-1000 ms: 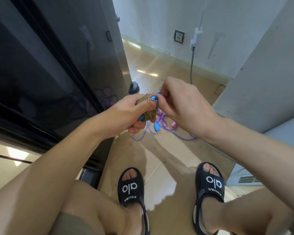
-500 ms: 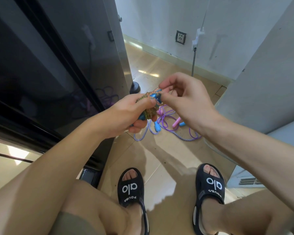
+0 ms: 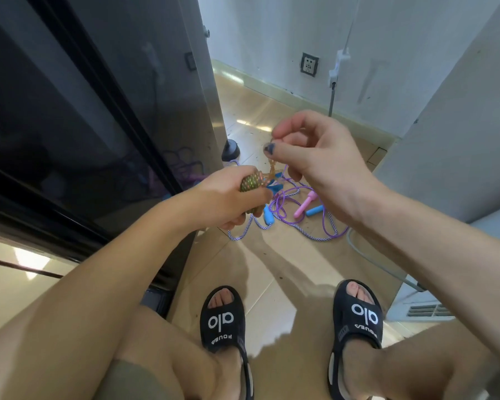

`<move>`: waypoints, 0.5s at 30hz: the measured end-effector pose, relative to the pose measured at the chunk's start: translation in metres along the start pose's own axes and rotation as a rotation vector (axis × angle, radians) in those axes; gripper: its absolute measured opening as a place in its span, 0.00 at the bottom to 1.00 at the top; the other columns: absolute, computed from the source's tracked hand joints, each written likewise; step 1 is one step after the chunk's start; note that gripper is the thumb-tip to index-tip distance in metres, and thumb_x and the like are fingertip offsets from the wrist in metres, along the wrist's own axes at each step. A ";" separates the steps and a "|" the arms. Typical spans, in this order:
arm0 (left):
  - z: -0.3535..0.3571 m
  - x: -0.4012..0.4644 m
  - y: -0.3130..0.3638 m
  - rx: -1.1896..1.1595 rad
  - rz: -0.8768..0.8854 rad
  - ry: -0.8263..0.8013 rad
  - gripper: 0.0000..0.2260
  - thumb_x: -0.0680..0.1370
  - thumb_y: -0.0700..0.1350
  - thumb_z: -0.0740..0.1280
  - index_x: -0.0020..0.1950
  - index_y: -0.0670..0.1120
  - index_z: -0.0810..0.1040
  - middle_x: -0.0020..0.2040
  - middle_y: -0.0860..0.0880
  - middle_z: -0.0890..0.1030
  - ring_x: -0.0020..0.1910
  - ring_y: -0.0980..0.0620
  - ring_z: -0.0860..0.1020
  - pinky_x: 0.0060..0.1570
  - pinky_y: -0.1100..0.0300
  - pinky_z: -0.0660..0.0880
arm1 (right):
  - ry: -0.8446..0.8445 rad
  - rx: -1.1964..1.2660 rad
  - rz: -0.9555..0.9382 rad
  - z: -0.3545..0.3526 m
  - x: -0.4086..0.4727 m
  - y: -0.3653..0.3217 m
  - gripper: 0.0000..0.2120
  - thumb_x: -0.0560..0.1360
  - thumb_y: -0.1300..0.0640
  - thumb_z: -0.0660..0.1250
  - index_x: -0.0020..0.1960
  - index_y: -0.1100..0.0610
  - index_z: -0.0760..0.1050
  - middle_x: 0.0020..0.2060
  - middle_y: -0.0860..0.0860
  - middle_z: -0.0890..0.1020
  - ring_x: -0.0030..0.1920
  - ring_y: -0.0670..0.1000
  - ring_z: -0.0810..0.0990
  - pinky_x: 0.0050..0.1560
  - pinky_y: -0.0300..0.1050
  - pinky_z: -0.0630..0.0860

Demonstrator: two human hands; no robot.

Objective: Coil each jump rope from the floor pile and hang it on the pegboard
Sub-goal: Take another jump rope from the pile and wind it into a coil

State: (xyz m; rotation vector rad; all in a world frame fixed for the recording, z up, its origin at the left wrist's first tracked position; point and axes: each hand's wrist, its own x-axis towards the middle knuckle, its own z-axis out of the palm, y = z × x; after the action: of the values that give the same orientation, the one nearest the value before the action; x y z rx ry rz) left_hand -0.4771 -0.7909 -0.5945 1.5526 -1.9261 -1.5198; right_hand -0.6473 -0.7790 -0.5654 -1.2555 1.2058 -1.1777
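Observation:
My left hand grips a coiled green-and-orange jump rope with blue handles at chest height. A short strand of that rope rises to my right hand, which pinches its end between thumb and forefinger just above the coil. On the floor below lies a pile of purple jump ropes, with a pink handle and blue handles among them. No pegboard is in view.
A tall dark glossy cabinet fills the left side. A grey panel stands at the right, with a vent unit at its foot. A wall socket and hanging cable are on the far wall. My sandalled feet stand on tan tiles.
My right hand has lifted up and to the right, away from the coil, drawing the rope's end out. The left hand keeps its grip on the coil.

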 end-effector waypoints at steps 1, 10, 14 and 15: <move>0.002 0.001 0.000 0.027 0.006 0.006 0.09 0.80 0.45 0.66 0.53 0.40 0.74 0.35 0.47 0.80 0.23 0.51 0.64 0.23 0.62 0.63 | -0.024 -0.032 0.008 0.000 0.001 0.001 0.08 0.74 0.69 0.71 0.46 0.57 0.76 0.31 0.51 0.76 0.27 0.44 0.72 0.30 0.37 0.70; 0.012 0.013 -0.007 0.197 0.011 0.126 0.26 0.71 0.70 0.65 0.52 0.49 0.76 0.37 0.51 0.80 0.27 0.50 0.72 0.26 0.57 0.72 | -0.071 -0.279 0.092 -0.009 0.016 0.013 0.03 0.76 0.63 0.66 0.47 0.57 0.78 0.35 0.52 0.83 0.35 0.50 0.76 0.42 0.47 0.74; 0.010 0.018 -0.006 0.312 0.075 0.181 0.16 0.78 0.62 0.64 0.54 0.51 0.76 0.38 0.49 0.81 0.28 0.53 0.72 0.30 0.55 0.72 | -0.067 -0.185 0.154 -0.009 0.019 0.015 0.08 0.75 0.66 0.63 0.46 0.55 0.78 0.31 0.50 0.80 0.33 0.48 0.76 0.44 0.45 0.76; 0.012 0.021 -0.006 0.335 0.073 0.190 0.16 0.79 0.62 0.63 0.54 0.51 0.76 0.40 0.46 0.82 0.30 0.52 0.73 0.32 0.54 0.72 | -0.059 -0.179 0.156 -0.008 0.019 0.016 0.09 0.74 0.66 0.63 0.46 0.54 0.78 0.31 0.50 0.80 0.33 0.48 0.76 0.44 0.46 0.76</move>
State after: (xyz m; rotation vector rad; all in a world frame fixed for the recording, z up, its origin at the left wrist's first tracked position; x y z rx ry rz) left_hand -0.4912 -0.8011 -0.6129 1.6638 -2.1774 -1.0172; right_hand -0.6557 -0.7986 -0.5807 -1.2935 1.3630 -0.9297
